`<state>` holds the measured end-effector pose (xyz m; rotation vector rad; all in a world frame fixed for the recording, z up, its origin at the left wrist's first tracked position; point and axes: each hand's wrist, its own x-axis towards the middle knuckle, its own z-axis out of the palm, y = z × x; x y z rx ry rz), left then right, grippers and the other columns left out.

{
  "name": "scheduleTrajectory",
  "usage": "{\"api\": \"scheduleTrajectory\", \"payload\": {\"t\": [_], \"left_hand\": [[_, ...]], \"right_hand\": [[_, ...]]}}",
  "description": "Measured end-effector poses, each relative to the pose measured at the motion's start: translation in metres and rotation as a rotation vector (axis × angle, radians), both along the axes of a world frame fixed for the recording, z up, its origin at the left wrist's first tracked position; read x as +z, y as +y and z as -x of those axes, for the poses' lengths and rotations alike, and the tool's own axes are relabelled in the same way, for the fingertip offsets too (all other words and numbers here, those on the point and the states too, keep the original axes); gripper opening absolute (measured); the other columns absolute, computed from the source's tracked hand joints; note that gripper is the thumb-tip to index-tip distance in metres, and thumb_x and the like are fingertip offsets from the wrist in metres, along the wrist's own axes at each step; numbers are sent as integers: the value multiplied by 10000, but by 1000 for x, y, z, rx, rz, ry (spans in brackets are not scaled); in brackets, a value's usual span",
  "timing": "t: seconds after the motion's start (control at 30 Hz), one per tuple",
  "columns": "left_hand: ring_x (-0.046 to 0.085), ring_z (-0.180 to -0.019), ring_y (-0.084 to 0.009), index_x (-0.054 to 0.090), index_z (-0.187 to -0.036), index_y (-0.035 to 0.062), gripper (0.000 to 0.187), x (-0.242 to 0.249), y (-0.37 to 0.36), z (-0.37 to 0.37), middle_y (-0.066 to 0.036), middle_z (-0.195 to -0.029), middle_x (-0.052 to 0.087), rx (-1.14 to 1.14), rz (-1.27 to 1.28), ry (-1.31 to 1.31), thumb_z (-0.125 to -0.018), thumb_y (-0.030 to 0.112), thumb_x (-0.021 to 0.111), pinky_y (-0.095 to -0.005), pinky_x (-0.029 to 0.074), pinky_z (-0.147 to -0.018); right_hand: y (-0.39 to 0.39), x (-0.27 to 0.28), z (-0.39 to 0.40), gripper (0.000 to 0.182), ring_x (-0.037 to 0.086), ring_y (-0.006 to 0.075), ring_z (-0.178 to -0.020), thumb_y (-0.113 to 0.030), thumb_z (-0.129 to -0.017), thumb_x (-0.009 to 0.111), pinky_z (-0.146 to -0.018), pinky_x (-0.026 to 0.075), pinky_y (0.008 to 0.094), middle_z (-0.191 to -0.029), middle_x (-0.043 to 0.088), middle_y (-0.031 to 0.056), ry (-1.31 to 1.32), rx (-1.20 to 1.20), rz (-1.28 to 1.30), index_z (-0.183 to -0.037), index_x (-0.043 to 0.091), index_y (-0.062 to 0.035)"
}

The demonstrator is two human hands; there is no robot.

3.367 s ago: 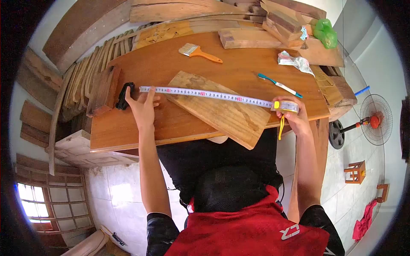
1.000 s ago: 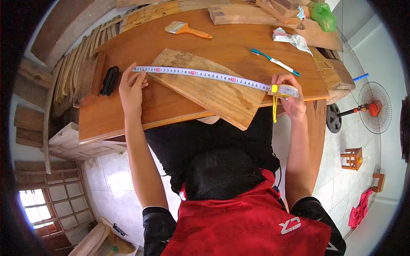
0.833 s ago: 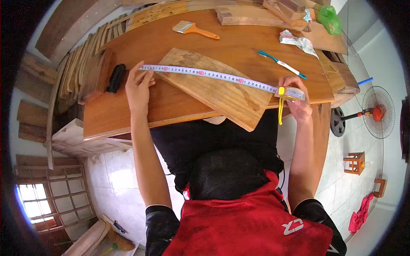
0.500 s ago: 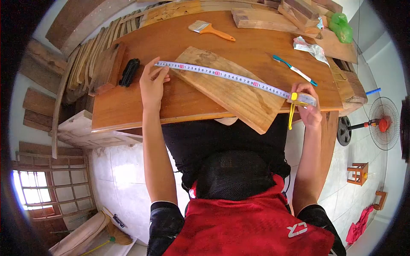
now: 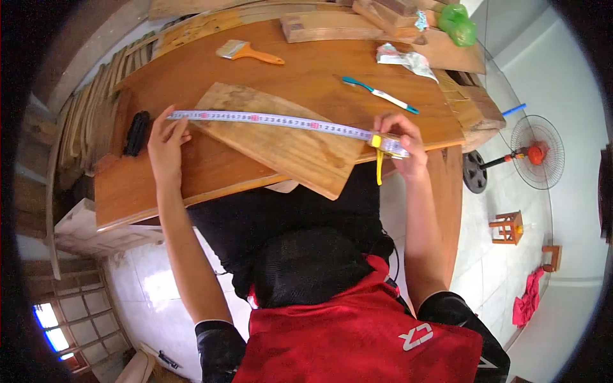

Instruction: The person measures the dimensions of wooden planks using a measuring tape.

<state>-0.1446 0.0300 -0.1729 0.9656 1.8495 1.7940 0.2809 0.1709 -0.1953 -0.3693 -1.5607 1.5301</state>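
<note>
A tape measure (image 5: 391, 147) with a yellow button and a yellow strap sits in my right hand (image 5: 412, 153), fingers wrapped round its case. Its white blade (image 5: 281, 122) is drawn out leftward over a wooden board (image 5: 281, 140). My left hand (image 5: 167, 150) pinches the free end of the blade, just past the board's upper left corner. The board lies slantwise on the brown table (image 5: 159, 185), and its lower right corner sticks out over the front edge, close to my body.
Behind the board lie a paintbrush (image 5: 249, 52), a teal and white toothbrush (image 5: 381, 95) and a crumpled wrapper (image 5: 407, 60). A black object (image 5: 136, 133) is left of my left hand. Wood pieces (image 5: 332, 27) and a green bag (image 5: 457, 25) stand at the back; a fan (image 5: 536, 153) is at right.
The whole view has shifted, so the table and hands appear further left. Both hands keep their hold on the tape measure, stretched over the board much as before.
</note>
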Motion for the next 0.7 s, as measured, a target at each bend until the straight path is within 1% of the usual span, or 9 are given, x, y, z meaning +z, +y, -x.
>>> {"api": "scheduleTrajectory", "payload": {"t": [0.1, 0.2, 0.3, 0.4, 0.5, 0.6, 0.7], "left_hand": [[607, -839, -102, 573, -1351, 36, 425, -3, 0, 5, -76, -1019, 671, -5, -11, -13, -943, 78, 681, -235, 544, -751], [606, -840, -101, 575, -1350, 35, 421, 0, -1, 3, -72, -1021, 671, 10, 13, 10, -946, 87, 681, -236, 542, -758], [598, -878, -94, 547, -1393, 57, 472, -2, -2, 5, -56, -1059, 679, -10, 40, 31, -958, 175, 687, -241, 525, -802], [601, -825, -95, 574, -1354, 38, 419, -2, -1, 4, -66, -1004, 673, -2, -4, -1, -956, 112, 679, -237, 538, -759], [597, -819, -89, 572, -1355, 35, 420, 2, -1, -1, -64, -982, 675, 19, -3, 2, -957, 116, 678, -236, 535, -751], [599, -814, -84, 570, -1355, 31, 421, 1, 0, -1, -66, -967, 679, 28, -17, -25, -957, 113, 678, -235, 533, -745], [597, -892, -99, 563, -1378, 73, 452, -5, -1, 6, -59, -1089, 662, -9, 16, -36, -955, 169, 689, -243, 523, -803]], "right_hand": [[-3, 7, 1, 540, 586, 175, -889, -511, -808, 691, -788, 457, 280, -1027, 585, 124, -8, -2, 11, -969, 606, -2], [-3, 7, 2, 536, 590, 172, -886, -504, -807, 695, -783, 460, 279, -1022, 584, 120, 3, -12, 13, -969, 606, -1], [-3, 7, 2, 540, 595, 171, -888, -506, -806, 698, -781, 463, 280, -1022, 588, 121, -6, -26, 1, -971, 609, 1], [-2, 6, 1, 540, 599, 176, -895, -506, -817, 694, -793, 468, 286, -1028, 593, 123, 0, 6, 17, -981, 613, 3], [-3, 5, 1, 612, 603, 179, -911, -585, -836, 679, -814, 474, 294, -1039, 600, 125, -13, -24, 0, -994, 617, 3], [-1, 1, 2, 744, 605, 180, -932, -719, -828, 632, -832, 477, 304, -1058, 604, 128, -19, -49, -48, -1006, 620, 3], [0, 1, 1, 841, 602, 177, -944, -809, -796, 583, -841, 475, 309, -1068, 607, 129, -65, -49, -83, -1010, 623, 4]]}}
